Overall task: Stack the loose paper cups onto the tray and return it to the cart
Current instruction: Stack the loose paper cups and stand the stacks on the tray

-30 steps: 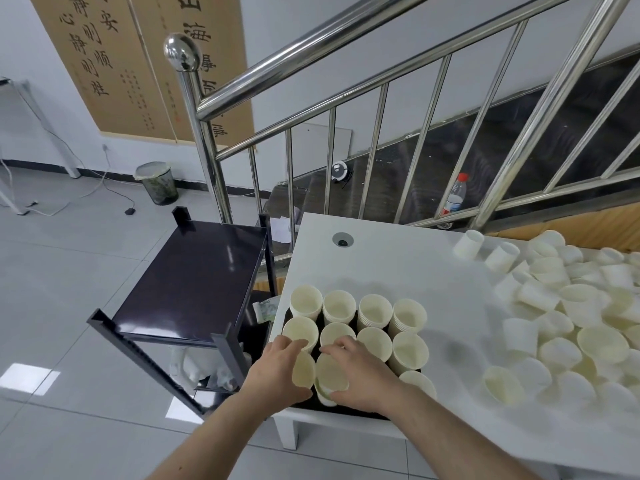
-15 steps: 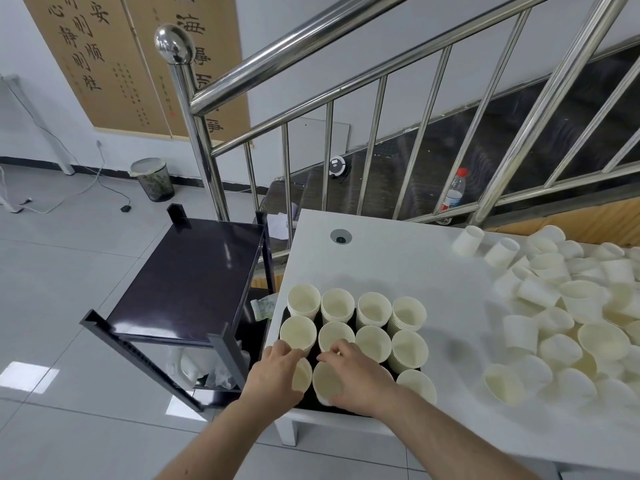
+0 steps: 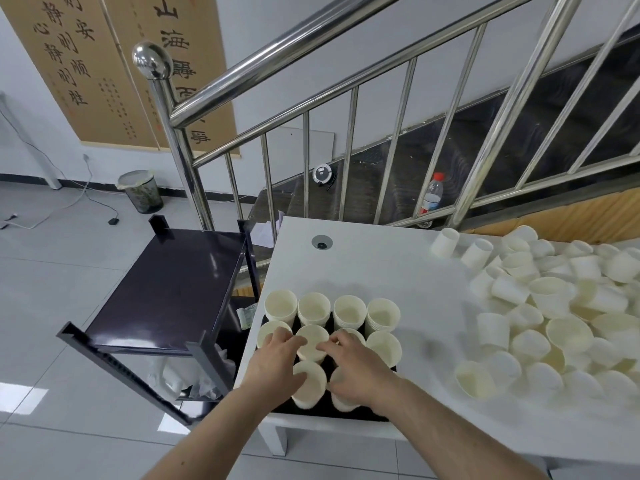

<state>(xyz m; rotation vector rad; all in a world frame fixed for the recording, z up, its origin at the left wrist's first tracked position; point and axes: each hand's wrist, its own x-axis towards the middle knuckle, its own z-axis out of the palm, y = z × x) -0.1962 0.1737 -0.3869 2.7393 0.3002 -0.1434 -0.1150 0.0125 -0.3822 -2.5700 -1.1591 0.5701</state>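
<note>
A black tray [image 3: 346, 413] sits at the near left corner of the white table [image 3: 381, 268] and carries three rows of cream paper cup stacks [image 3: 314, 308]. My left hand [image 3: 277, 362] and my right hand [image 3: 356, 368] lie over the middle row. Their fingertips touch the rim of the middle cup stack [image 3: 312, 344] from both sides. Two front-row stacks [image 3: 309, 384] stand between my thumbs. Part of the middle row is hidden under my hands. Many loose cups [image 3: 554, 323] lie heaped on the table's right side. The dark cart [image 3: 166, 289] stands just left of the table.
A steel stair railing [image 3: 194, 188] rises behind the cart and table. On the stairs stand a plastic bottle [image 3: 431, 195] and a round device [image 3: 322, 173]. A bin [image 3: 140, 190] and cables lie on the tiled floor at the left. Bags fill the cart's lower shelf [image 3: 187, 379].
My hands let go of the two front-row cup stacks and moved forward onto the middle row. The view shifted slightly.
</note>
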